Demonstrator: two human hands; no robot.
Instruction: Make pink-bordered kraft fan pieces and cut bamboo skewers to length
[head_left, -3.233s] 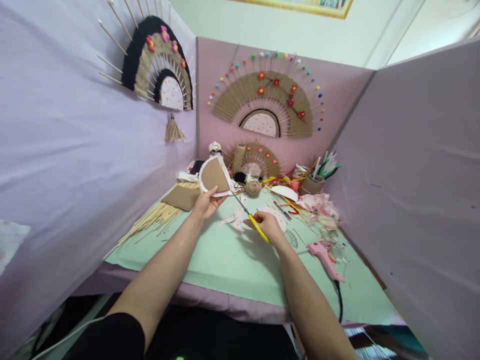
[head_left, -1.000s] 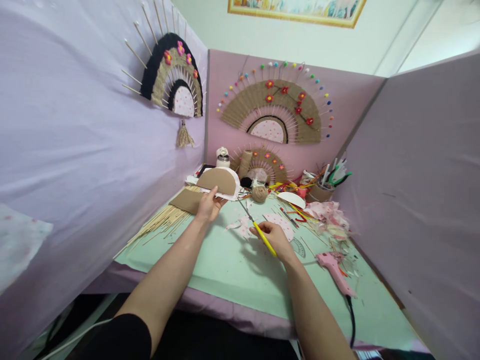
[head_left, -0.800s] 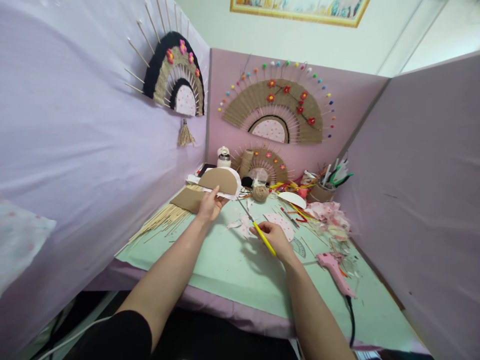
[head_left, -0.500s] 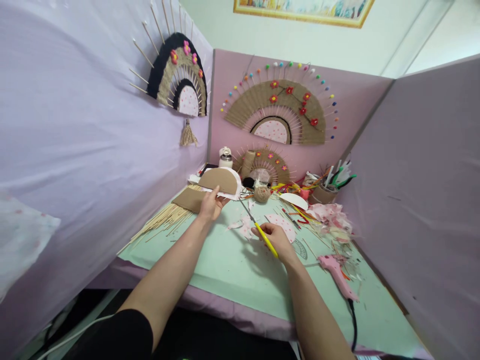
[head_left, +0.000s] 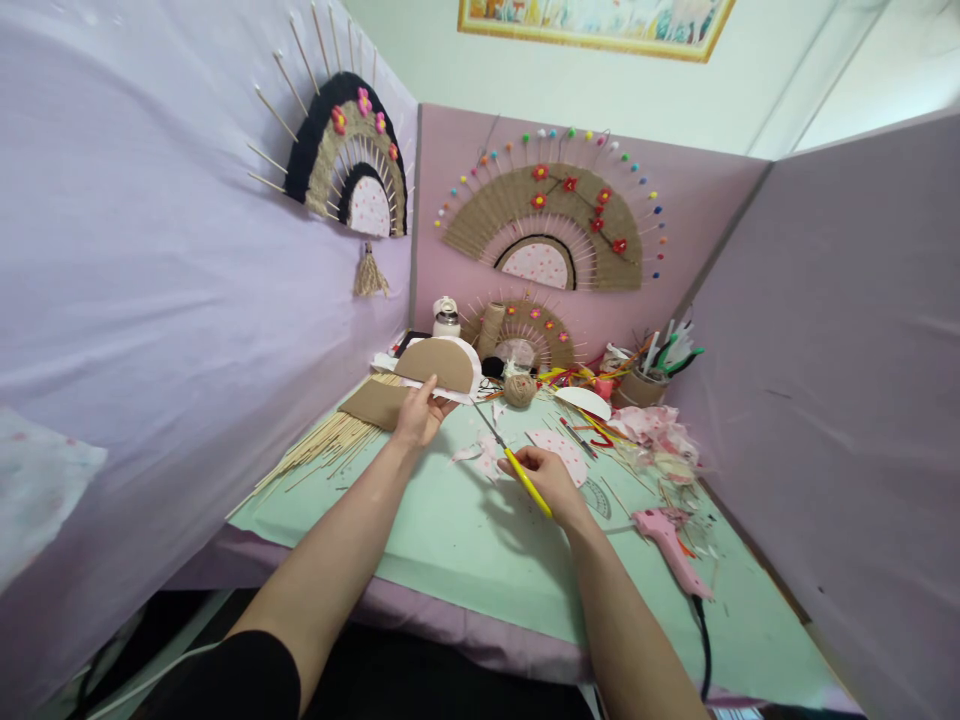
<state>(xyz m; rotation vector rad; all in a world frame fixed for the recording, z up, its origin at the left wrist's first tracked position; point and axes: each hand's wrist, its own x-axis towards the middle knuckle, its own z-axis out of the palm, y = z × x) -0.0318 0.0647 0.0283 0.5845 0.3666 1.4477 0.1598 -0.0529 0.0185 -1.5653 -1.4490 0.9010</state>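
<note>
Head view: left hand (head_left: 416, 415) grips cardboard half-disc (head_left: 439, 362); right hand (head_left: 546, 476) clasps yellow scissors (head_left: 501, 447) — cup (head_left: 636, 389) holds coloured sticks.

The half-round card (head_left: 439, 362) in the fingers of the left hand (head_left: 416, 415) is plain brown with a white rim. The scissors (head_left: 517, 468) in the fingers of the right hand (head_left: 546, 478) show a yellow handle and grey blades. Just beyond those fingers lies a white cloth piece (head_left: 562, 452) dotted pink; under them the mat (head_left: 450, 530) is plain mint green. To their right, the glue gun (head_left: 664, 535) is pink.
</note>
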